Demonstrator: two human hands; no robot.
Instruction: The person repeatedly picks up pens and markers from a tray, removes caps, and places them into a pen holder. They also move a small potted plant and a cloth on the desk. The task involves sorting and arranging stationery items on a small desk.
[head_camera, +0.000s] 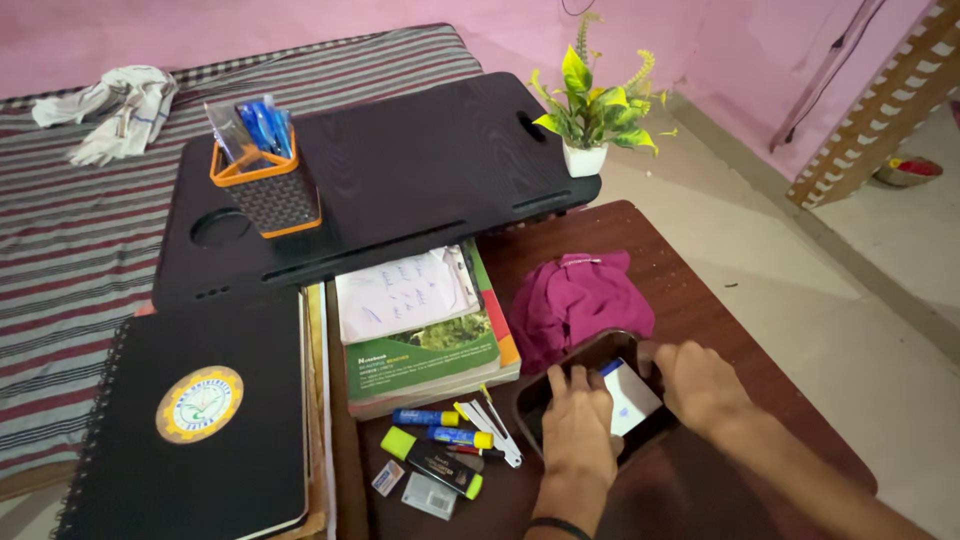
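The left hand (577, 425) lies flat, fingers stretched into a black tray (560, 385) on the brown table (700, 300), touching a white card (632, 398) without gripping it; the right hand (697, 385) curls over the tray's far rim, a crumpled magenta cloth (580, 300) just behind

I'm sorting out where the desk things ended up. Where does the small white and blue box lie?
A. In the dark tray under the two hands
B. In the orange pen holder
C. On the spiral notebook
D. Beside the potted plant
A: the white and blue box lies inside the dark tray, between the left hand and the right hand.
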